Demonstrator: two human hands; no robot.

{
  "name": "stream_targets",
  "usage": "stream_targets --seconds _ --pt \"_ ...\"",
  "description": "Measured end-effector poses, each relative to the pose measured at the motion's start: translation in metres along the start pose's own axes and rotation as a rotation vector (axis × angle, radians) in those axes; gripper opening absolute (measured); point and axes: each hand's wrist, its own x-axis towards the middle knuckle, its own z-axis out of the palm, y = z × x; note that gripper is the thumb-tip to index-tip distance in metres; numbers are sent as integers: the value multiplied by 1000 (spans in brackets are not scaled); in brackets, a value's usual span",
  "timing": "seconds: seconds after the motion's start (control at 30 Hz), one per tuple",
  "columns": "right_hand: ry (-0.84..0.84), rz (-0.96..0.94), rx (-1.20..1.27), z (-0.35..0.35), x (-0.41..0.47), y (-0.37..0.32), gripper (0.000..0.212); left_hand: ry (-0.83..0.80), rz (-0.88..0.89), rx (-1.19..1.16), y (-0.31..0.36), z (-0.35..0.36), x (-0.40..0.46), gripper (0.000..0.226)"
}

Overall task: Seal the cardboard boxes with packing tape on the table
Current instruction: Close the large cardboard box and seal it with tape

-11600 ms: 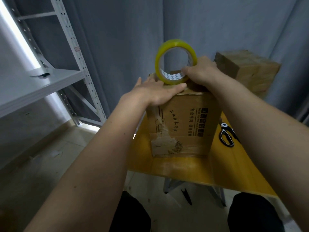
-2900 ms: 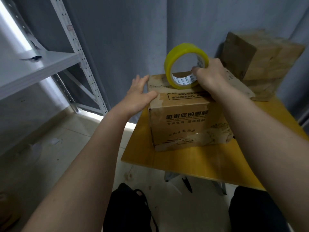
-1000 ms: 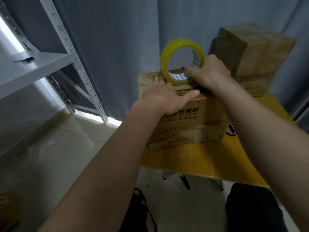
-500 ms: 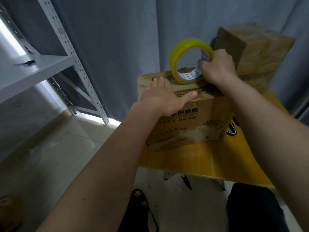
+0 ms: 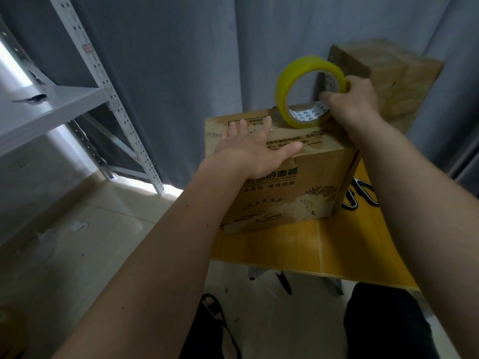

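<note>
1. Left hand (image 5: pixel 255 149) lies flat, fingers straight, pressing the cardboard box (image 5: pixel 280 174) top, apparently to steady it.
2. The box sits on a yellow table (image 5: pixel 337 252).
3. Right hand (image 5: pixel 348 101) grips the upright yellow tape roll (image 5: pixel 308 92) on the box's top, likely laying tape.

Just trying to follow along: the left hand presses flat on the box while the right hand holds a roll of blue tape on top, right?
Not quite: the tape roll is yellow, not blue, as the head view shows. The rest holds: the left hand lies flat on the box and the right hand grips the roll.
</note>
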Motion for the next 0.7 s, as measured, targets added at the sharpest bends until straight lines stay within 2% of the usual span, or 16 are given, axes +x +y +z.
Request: stream_targets --seconds 0.17,0.33,0.5,0.7 --pt "-37 -85 11 4 -4 -2 30 36 -10 -20 13 -2 3 103" --pt "-55 -59 -26 5 -2 0 37 79 49 -60 23 1 5 106" --pt "-44 -64 -261 15 -2 -2 37 47 50 -17 22 3 8 106" --pt "22 -123 -356 15 -5 2 45 74 86 -16 20 5 11 104"
